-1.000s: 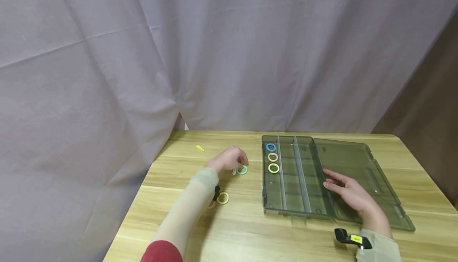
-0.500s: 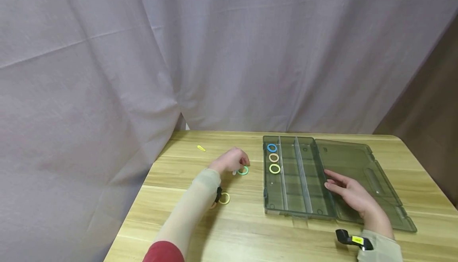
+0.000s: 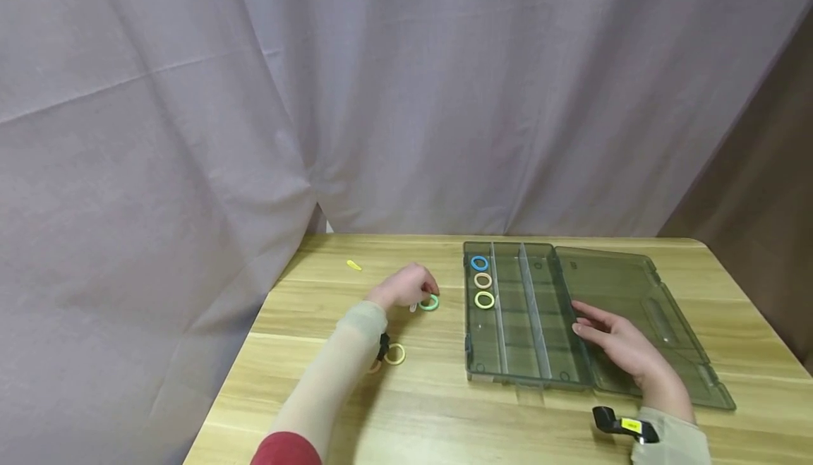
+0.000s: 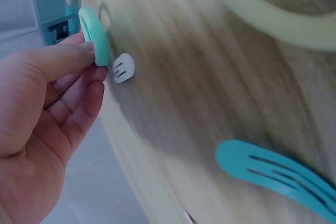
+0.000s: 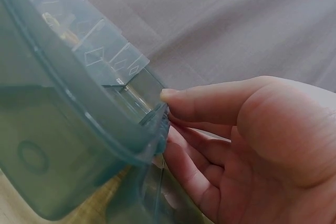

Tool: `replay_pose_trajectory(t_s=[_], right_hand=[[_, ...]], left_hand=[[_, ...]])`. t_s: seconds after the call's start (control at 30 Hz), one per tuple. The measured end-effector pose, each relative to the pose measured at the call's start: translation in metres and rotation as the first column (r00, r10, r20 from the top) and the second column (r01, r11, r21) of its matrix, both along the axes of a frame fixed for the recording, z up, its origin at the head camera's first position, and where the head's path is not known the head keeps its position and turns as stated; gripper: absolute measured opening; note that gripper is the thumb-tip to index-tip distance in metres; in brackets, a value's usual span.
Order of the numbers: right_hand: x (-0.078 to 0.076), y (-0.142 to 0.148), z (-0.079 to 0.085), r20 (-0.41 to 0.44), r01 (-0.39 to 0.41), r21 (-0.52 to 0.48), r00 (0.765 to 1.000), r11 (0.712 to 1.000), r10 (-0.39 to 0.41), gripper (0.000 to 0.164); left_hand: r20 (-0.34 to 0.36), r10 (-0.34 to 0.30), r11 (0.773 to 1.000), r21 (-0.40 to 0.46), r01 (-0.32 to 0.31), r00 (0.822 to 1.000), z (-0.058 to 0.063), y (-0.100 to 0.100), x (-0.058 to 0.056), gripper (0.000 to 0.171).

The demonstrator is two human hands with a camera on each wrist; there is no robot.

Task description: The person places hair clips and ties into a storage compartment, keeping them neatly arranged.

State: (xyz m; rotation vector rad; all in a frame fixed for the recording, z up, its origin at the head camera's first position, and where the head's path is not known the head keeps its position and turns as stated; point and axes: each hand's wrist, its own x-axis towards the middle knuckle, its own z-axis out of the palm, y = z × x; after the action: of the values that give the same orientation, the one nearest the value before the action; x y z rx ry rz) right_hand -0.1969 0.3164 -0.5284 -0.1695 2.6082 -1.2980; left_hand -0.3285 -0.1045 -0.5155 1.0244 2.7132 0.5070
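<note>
I can read no words or numbers from here. The yellow label [image 3: 631,425] on the black wristband [image 3: 648,433] bears dark print too small for me to make out; a faint mark [image 3: 574,265] on the box lid [image 3: 612,285] is equally illegible.

In the head view, the box [image 3: 517,331] at four o'clock looks like smooth, glossy see-through plastic, the tabletop [image 3: 432,415] at six has a smooth wood-grain surface with a faint sheen, and the curtain [image 3: 406,98] at twelve is matt, creased cloth. In the left wrist view, the mint ring [image 4: 98,38] at ten o'clock appears smooth, low-gloss plastic, and the teal clip [image 4: 236,161] at four smooth and satiny.
</note>
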Motion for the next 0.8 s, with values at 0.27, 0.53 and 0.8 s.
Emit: replay_pose_trajectory(t_s=[0.27,0.53,0.8], right_hand=[[0.000,0.000,0.001,-0.005,0.003,0.004,1.000,1.000,-0.003,0.069],[-0.001,-0.001,0.000,0.003,-0.001,-0.016,1.000,1.000,0.001,0.070],[0.000,-0.001,-0.001,-0.001,0.001,0.007,1.000,1.000,-0.001,0.070]], left_hand=[[-0.029,-0.031,0.995,0.095,0.034,0.999,0.008,0.002,0.000,0.014],[-0.048,-0.072,0.980,0.182,0.079,0.996,0.018,0.007,0.006,0.017],[-0.115,-0.187,0.958,0.199,0.207,0.976,0.023,0.029,0.015,0.014]])
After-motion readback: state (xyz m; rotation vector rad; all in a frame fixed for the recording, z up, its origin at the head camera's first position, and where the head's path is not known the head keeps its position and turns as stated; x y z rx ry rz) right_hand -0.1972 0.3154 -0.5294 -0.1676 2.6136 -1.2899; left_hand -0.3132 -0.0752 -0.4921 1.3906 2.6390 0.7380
